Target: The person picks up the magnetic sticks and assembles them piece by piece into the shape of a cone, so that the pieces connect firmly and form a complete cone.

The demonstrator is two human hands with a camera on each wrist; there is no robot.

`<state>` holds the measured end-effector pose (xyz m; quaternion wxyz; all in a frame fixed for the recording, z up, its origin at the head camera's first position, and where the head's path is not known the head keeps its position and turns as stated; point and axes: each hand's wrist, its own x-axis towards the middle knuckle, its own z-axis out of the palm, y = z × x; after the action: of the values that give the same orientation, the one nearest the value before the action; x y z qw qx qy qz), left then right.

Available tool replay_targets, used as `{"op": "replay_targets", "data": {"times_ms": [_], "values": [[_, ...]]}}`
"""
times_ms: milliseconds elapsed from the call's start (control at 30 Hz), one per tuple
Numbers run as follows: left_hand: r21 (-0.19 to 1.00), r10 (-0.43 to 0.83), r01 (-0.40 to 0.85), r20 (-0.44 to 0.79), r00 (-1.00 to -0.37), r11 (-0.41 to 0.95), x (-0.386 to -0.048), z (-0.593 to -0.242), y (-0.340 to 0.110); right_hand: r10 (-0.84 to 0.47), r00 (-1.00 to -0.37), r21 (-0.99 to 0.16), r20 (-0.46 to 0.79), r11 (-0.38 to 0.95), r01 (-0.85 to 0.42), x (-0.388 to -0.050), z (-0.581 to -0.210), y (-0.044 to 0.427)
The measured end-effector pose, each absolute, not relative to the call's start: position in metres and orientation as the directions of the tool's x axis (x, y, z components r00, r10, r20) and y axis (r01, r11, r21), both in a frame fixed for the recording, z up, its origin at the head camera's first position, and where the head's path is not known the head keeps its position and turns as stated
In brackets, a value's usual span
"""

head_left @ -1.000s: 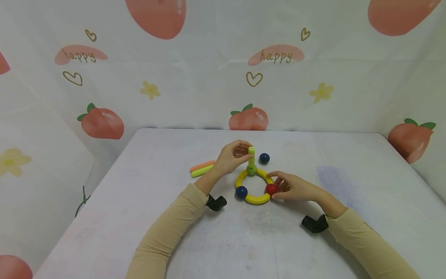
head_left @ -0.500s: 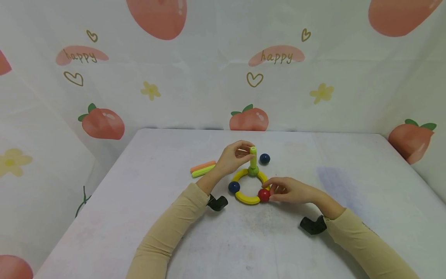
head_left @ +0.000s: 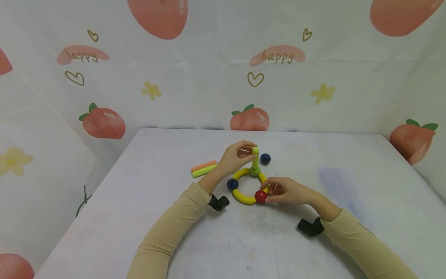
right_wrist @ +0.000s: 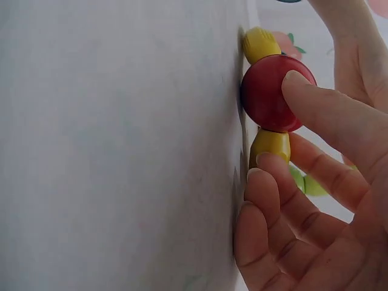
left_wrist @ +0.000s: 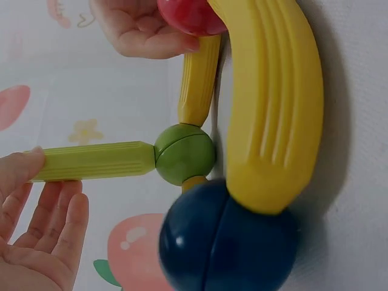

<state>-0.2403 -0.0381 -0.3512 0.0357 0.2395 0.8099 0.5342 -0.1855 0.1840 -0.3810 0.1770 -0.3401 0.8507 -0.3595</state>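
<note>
Left hand (head_left: 235, 157) pinches the upper part of an upright green stick (left_wrist: 97, 160) meeting the green ball (left_wrist: 185, 154), presumably keeping it vertical. Right hand (head_left: 290, 192) grips the red ball (right_wrist: 270, 94), thumb on it, fingers against the adjoining yellow piece (right_wrist: 271, 144), likely steadying the ring. Loose blue ball (head_left: 265, 159) just right of left hand. Worktop (head_left: 348, 162) edge well beyond both; room right of right hand.

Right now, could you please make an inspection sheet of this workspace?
Surface: white table, bluish patch at right.
Job's things: yellow ring with red ball, blue ball, green ball; green stick upright on it.
Clutter: loose blue ball, orange stick, second green stick.
Hands: left hand pinches green stick; right hand grips yellow ring at red ball.
Cables: nothing certain; thin green line at left, unclear.
Surroundings: fruit-print cloth.
</note>
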Motion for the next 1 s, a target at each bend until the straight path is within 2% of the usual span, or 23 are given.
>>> {"op": "replay_targets", "data": {"times_ms": [567, 1000], "values": [[0.872, 0.425, 0.336, 0.169, -0.889, 0.357, -0.239, -0.35, -0.038, -0.684, -0.717, -0.69, -0.131, 0.582, -0.429, -0.194, -0.378, 0.186], [0.865, 0.401, 0.307, 0.137, -0.906, 0.397, -0.241, -0.36, -0.057, -0.658, -0.745, -0.697, -0.106, 0.583, -0.416, -0.192, -0.38, 0.185]]}}
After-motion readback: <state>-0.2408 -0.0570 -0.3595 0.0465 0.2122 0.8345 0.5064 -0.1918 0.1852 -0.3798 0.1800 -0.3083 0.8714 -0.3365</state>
